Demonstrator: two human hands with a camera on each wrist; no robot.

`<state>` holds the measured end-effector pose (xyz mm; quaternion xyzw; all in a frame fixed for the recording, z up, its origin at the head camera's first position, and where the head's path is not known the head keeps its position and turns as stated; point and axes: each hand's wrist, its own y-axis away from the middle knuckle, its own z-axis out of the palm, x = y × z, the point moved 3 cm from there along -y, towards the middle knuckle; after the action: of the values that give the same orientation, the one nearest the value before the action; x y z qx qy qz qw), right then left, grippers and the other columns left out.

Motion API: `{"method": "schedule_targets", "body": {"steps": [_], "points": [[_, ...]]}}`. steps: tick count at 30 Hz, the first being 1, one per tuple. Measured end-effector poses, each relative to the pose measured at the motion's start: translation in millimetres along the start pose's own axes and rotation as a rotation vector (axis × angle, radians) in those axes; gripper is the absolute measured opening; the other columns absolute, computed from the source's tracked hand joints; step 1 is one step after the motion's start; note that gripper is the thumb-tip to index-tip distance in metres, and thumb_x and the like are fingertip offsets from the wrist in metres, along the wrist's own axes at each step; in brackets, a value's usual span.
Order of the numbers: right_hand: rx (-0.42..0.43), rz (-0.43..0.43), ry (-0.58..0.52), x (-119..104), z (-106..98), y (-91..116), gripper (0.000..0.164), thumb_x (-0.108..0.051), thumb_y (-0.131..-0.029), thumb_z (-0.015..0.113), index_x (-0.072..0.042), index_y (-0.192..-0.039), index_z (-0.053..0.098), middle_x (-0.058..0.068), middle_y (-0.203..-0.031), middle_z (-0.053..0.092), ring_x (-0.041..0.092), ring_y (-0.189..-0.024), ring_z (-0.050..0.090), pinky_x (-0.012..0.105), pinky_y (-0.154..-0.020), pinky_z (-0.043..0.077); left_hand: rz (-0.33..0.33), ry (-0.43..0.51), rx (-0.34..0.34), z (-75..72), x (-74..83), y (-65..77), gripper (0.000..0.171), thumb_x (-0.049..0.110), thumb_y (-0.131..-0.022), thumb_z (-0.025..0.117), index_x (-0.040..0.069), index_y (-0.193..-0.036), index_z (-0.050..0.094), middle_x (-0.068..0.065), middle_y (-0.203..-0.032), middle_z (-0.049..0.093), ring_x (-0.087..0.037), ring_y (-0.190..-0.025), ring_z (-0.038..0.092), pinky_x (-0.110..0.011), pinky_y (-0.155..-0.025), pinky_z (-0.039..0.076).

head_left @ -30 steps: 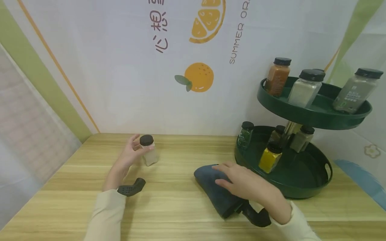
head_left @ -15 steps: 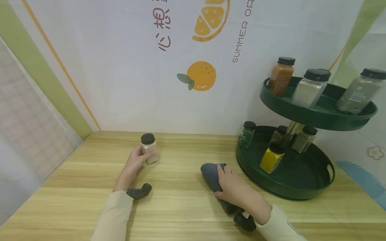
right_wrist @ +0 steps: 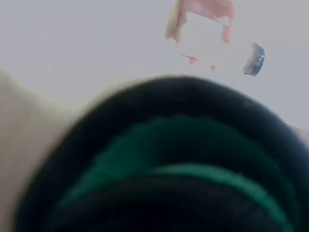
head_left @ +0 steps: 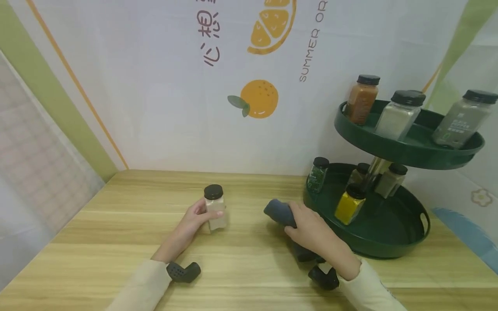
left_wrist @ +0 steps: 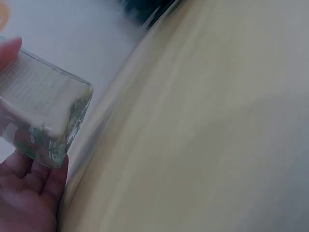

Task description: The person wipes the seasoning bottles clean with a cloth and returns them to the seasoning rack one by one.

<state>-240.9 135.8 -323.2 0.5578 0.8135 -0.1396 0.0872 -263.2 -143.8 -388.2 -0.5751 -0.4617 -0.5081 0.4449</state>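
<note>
My left hand [head_left: 194, 220] grips a small clear spice jar [head_left: 215, 208] with a black cap and pale powder, holding it upright just above the wooden table [head_left: 116, 242]. In the left wrist view the jar [left_wrist: 41, 113] fills the upper left, with my palm under it. My right hand [head_left: 307, 224] grips a bunched dark blue cloth [head_left: 280, 212], lifted off the table right of the jar. The cloth [right_wrist: 164, 159] fills the blurred right wrist view, with the jar [right_wrist: 207, 36] small beyond it.
A dark green two-tier round rack [head_left: 389, 224] stands at the right. Its lower tray holds a yellow jar [head_left: 349, 204], a green jar [head_left: 318, 175] and others; the upper tray [head_left: 408, 147] carries three taller jars. A printed wall stands behind the table.
My left hand has carried the jar to the right and nearer me. My right hand has gathered the cloth from flat on the table and lifted it.
</note>
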Motion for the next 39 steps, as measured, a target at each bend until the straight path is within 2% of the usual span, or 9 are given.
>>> {"method": "schedule_targets", "body": {"steps": [5,8,11,15,19,24,28,34,39], "points": [[0.166,-0.034,-0.118,-5.5,-27.3,6.1,0.061,-0.011,-0.081,0.068,-0.011,-0.133,0.037,0.019,-0.121,0.058,0.033,-0.099,0.062,0.048,-0.078,0.053,0.034,0.036,-0.149,45.9,7.0,3.5,0.056,0.02,-0.083,0.066,0.011,-0.134,0.045,-0.011,-0.122,0.058,-0.017,-0.107,0.056,-0.035,-0.094,0.044],[0.258,-0.154,-0.14,-12.4,-38.9,11.9,0.075,-0.005,-0.079,0.071,-0.02,-0.14,0.031,0.016,-0.129,0.053,0.034,-0.108,0.059,0.05,-0.083,0.052,0.066,0.048,-0.25,69.5,11.5,6.9,0.059,0.021,-0.083,0.067,0.013,-0.137,0.043,-0.012,-0.125,0.057,-0.018,-0.109,0.056,-0.035,-0.093,0.046],[0.312,-0.308,-0.078,-20.5,-44.6,16.7,0.079,-0.001,-0.076,0.072,-0.027,-0.141,0.035,0.01,-0.126,0.053,0.029,-0.109,0.057,0.048,-0.086,0.051,0.087,0.044,-0.332,83.5,14.0,11.2,0.059,0.024,-0.084,0.067,0.015,-0.137,0.044,-0.011,-0.125,0.057,-0.019,-0.111,0.055,-0.036,-0.095,0.044],[0.32,-0.431,0.029,-30.6,-42.1,18.4,0.08,0.002,-0.073,0.073,-0.034,-0.137,0.041,0.005,-0.109,0.053,0.022,-0.099,0.051,0.04,-0.082,0.05,0.102,0.038,-0.355,87.6,14.0,14.8,0.055,0.023,-0.083,0.067,0.015,-0.133,0.047,-0.008,-0.121,0.058,-0.019,-0.108,0.055,-0.035,-0.094,0.042],[0.281,-0.456,0.045,-36.3,-33.1,18.1,0.079,0.003,-0.07,0.075,-0.035,-0.133,0.046,0.004,-0.1,0.048,0.02,-0.094,0.046,0.035,-0.078,0.048,0.108,0.033,-0.378,86.7,11.1,15.7,0.057,0.02,-0.083,0.067,0.015,-0.135,0.046,-0.008,-0.121,0.058,-0.019,-0.108,0.055,-0.034,-0.093,0.042],[0.199,-0.465,0.004,-39.5,-25.1,18.6,0.078,0.005,-0.069,0.075,-0.034,-0.131,0.046,0.009,-0.116,0.049,0.024,-0.101,0.055,0.037,-0.081,0.054,0.101,0.02,-0.409,86.9,8.4,15.2,0.061,0.02,-0.083,0.067,0.021,-0.139,0.041,-0.008,-0.124,0.057,-0.02,-0.11,0.054,-0.035,-0.095,0.042],[0.161,-0.524,0.027,-39.1,-27.2,21.7,0.076,0.007,-0.072,0.072,-0.03,-0.132,0.046,0.014,-0.131,0.047,0.032,-0.109,0.057,0.041,-0.084,0.053,0.081,0.012,-0.447,87.4,8.7,13.2,0.063,0.02,-0.083,0.066,0.023,-0.14,0.04,-0.007,-0.127,0.055,-0.019,-0.112,0.052,-0.036,-0.098,0.04],[0.172,-0.557,0.032,-32.3,-33.6,22.0,0.067,0.012,-0.071,0.07,-0.025,-0.125,0.054,0.013,-0.129,0.052,0.031,-0.106,0.059,0.042,-0.084,0.052,0.065,0.044,-0.553,89.0,10.7,10.0,0.069,0.013,-0.079,0.066,0.019,-0.141,0.037,-0.006,-0.12,0.054,-0.019,-0.104,0.05,-0.035,-0.093,0.04],[0.185,-0.51,0.071,-22.8,-36.9,17.7,0.063,0.014,-0.07,0.068,-0.024,-0.119,0.06,0.011,-0.125,0.054,0.031,-0.104,0.059,0.043,-0.084,0.052,0.078,0.041,-0.559,88.6,9.2,10.5,0.065,0.011,-0.078,0.068,0.014,-0.136,0.04,-0.007,-0.114,0.056,-0.019,-0.102,0.052,-0.035,-0.092,0.04]]}}
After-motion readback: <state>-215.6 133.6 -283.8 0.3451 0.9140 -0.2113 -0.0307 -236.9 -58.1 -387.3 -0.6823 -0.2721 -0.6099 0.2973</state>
